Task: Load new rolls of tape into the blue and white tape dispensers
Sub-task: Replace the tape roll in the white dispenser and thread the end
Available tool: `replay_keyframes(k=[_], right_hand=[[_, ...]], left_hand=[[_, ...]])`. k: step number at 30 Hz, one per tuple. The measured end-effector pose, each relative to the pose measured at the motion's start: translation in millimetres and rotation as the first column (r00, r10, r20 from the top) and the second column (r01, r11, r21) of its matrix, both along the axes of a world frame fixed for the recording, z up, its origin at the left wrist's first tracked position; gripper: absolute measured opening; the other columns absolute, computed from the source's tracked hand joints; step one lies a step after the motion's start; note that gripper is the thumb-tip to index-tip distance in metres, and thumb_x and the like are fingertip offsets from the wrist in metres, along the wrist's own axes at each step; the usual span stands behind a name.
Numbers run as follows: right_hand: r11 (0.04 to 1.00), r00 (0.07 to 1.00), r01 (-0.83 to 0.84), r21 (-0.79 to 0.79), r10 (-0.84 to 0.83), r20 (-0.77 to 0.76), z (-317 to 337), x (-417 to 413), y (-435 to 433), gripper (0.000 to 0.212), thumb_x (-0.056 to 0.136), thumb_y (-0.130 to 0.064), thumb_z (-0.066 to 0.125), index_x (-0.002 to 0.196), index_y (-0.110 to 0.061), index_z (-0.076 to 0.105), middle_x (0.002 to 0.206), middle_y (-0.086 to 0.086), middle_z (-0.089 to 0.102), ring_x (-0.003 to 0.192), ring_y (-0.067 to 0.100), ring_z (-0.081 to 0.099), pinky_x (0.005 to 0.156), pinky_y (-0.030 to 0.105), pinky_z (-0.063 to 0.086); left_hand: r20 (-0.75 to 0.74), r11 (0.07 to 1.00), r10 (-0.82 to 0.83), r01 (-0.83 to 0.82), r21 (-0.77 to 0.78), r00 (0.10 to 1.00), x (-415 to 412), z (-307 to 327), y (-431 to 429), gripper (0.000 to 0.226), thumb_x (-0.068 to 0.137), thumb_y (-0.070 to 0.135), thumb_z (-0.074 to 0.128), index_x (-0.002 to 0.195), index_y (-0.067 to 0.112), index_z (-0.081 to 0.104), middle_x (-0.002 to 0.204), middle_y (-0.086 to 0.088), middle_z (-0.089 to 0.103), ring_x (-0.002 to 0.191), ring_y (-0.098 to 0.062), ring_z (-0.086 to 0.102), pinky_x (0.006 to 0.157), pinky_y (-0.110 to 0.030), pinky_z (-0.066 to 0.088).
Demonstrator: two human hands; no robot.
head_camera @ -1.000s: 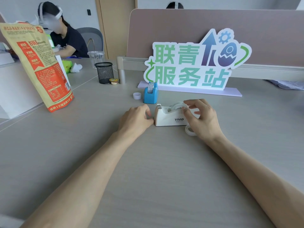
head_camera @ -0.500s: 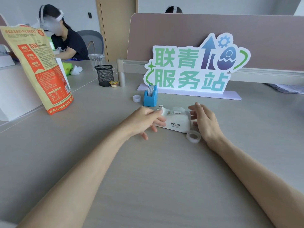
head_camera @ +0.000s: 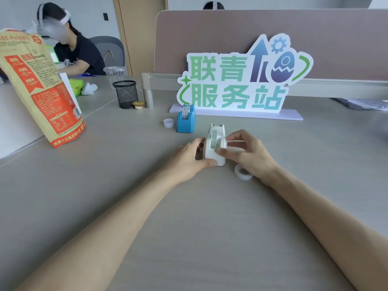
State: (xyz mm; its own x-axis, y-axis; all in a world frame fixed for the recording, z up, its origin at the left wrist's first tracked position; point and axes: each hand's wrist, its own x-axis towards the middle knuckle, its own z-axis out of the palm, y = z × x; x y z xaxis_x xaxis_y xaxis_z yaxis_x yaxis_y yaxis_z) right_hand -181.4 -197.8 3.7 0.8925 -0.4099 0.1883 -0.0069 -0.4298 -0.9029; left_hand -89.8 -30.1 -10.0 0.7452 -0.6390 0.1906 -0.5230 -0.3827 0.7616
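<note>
While both hands close on it from either side, the white dispenser (head_camera: 216, 144) sits at the middle of the grey surface (head_camera: 210, 227), turned so its cutter end points away from the camera. The left hand (head_camera: 190, 158) wraps the dispenser's left side, thumb pressed low on its near end. The right hand (head_camera: 248, 153) grips the right side, its fingers (head_camera: 236, 135) curled over the top edge and the thumb laid across the near face. Whether the dispenser rests fully on the surface or is tipped up a little cannot be told. A strip of something pale shows in its open top slot, too blurred to say more.

Just beside the right wrist, a clear tape roll (head_camera: 243, 174) lies flat on the surface, partly hidden by the hand. Beyond the white dispenser, apart from it, the blue dispenser (head_camera: 185, 122) stands upright with a roll seated in it, edge toward the camera. A small white ring (head_camera: 168, 123) stands just left of the blue one. Behind them stands a cut-out sign (head_camera: 241, 80) with green characters. Farther left are a black mesh cup (head_camera: 126, 94), a small yellow-lidded tub (head_camera: 138, 105) touching or nearly touching it, and a tall orange printed bag (head_camera: 39, 87). At the far left, another person (head_camera: 79, 55) sits at the adjoining desk.
</note>
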Motion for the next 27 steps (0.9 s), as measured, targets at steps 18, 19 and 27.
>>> replay_keyframes(k=[18, 19, 27], right_hand=[[0.987, 0.996, 0.088, -0.133, -0.088, 0.003, -5.6, 27.8, -30.8, 0.033, 0.092, -0.023, 0.059, 0.124, -0.019, 0.061, 0.122, 0.0, 0.067, 0.105, 0.013, 0.064, 0.098, 0.029, 0.048], [0.985, 0.996, 0.09, -0.148, -0.091, 0.0, -5.8, 22.4, -29.8, 0.033, 0.092, -0.021, 0.059, 0.124, -0.019, 0.061, 0.121, 0.0, 0.067, 0.105, 0.012, 0.064, 0.096, 0.025, 0.047], [0.935, 0.996, -0.061, -0.348, 0.037, -0.077, -9.6, -39.6, -12.7, 0.046, 0.086, -0.027, 0.065, 0.131, -0.023, 0.055, 0.12, -0.008, 0.062, 0.111, 0.005, 0.058, 0.095, 0.019, 0.045]], left_hand=[[0.303, 0.887, 0.254, -0.346, 0.306, 0.919, 54.1, 5.5, -90.4, 0.045, 0.095, 0.05, 0.044, 0.117, 0.012, 0.05, 0.119, -0.015, 0.061, 0.105, -0.036, 0.059, 0.071, -0.036, 0.042], [0.304, 0.882, 0.254, -0.348, 0.316, 0.918, 53.8, 5.7, -90.8, 0.045, 0.095, 0.05, 0.043, 0.116, 0.011, 0.05, 0.118, -0.015, 0.062, 0.105, -0.036, 0.059, 0.071, -0.037, 0.042], [0.336, 0.863, 0.237, -0.356, 0.359, 0.912, 42.9, 2.0, -77.1, 0.039, 0.097, 0.04, 0.034, 0.115, 0.007, 0.046, 0.129, -0.017, 0.055, 0.114, -0.034, 0.054, 0.073, -0.037, 0.038]])
